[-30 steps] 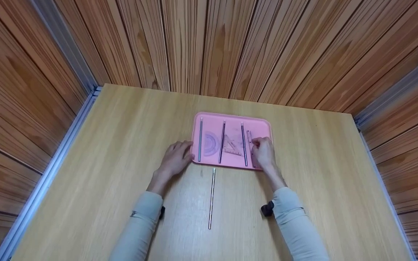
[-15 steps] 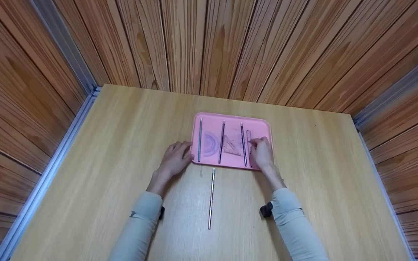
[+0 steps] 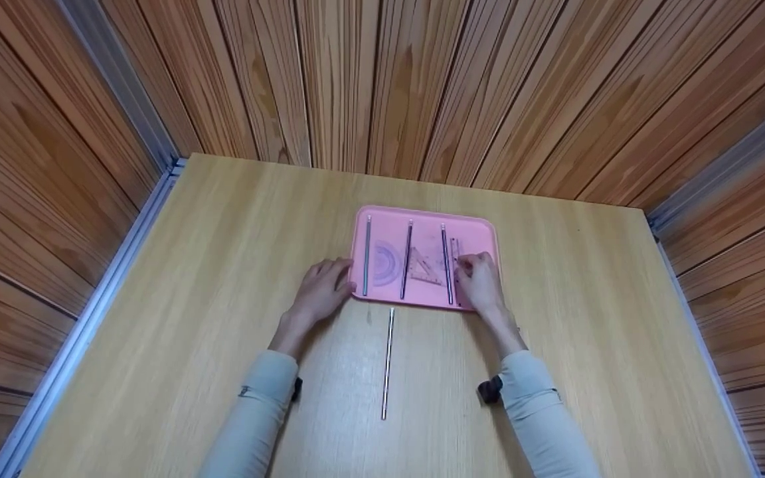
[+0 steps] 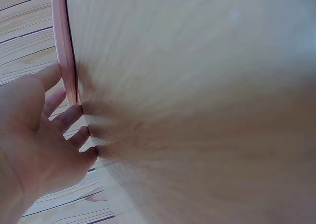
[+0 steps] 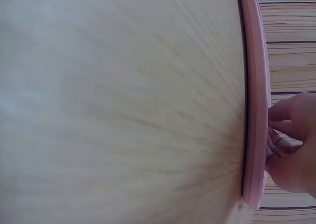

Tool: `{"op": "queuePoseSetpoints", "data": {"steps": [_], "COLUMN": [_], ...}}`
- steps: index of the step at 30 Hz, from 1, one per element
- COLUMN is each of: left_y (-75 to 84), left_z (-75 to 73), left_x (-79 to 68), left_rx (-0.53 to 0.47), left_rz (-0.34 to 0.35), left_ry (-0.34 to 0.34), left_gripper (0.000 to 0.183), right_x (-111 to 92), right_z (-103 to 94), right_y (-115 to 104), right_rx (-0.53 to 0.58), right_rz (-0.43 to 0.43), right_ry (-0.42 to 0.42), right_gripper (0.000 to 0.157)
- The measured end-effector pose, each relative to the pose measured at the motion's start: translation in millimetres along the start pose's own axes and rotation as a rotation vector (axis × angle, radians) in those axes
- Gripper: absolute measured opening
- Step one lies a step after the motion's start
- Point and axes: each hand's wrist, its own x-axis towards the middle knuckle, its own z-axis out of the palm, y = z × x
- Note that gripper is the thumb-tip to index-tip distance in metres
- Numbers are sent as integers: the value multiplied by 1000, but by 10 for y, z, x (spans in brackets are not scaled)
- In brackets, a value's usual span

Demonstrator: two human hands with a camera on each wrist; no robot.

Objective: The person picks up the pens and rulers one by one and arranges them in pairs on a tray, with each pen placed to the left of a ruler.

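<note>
My left hand (image 3: 321, 287) lies at the near left corner of a pink tray (image 3: 382, 224). In the left wrist view its thumb meets the tray's rim (image 4: 64, 46), and the other fingers, loosely bent, reach down to the tabletop. With curled fingers, my right hand (image 3: 482, 282) pinches a clear ruler (image 3: 455, 248) at the tray's right end, covering much of it. The ruler lies beside a dark pencil (image 3: 447, 265). Further left in the tray are a set square (image 3: 416, 272), another dark pencil (image 3: 406, 262), a protractor (image 3: 382, 267) and a greenish pencil (image 3: 366, 259).
A shiny pencil (image 3: 388, 365) lies on the wooden table (image 3: 223, 265), in front of the tray and between the forearms. Wood-panelled walls (image 3: 396, 93) rise behind the table and on both sides, with metal rails (image 3: 157, 192) along the sides.
The ruler's near end has shifted slightly left, so it lies more nearly alongside the dark pencil. My right hand has moved a little left with it; my left hand has stayed in place.
</note>
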Motion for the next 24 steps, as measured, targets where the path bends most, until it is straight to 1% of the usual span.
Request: {"op": "queuePoseSetpoints", "data": {"steps": [5,13,19,24], "left_y": [5,20,22,7], "left_z": [-5,-12,-12,-16], "left_x": [-8,-4,12,9], "left_rx": [-2,6,5,1], "left_rz": [-4,-4,-9,-6], "left_ry": [4,-13,-19,-22], "left_gripper": [54,54,53,54], "right_x": [-64,-203,-267,-334], "right_z": [15,1,-3,-12], "right_y": [-42,-124,-119,-110], "right_rx": [-8,-63,-71,-95], "right_rz": [-22,-11,-41,-80], "right_ry": [41,24,14,37], "right_gripper": [25,22,22,23]}}
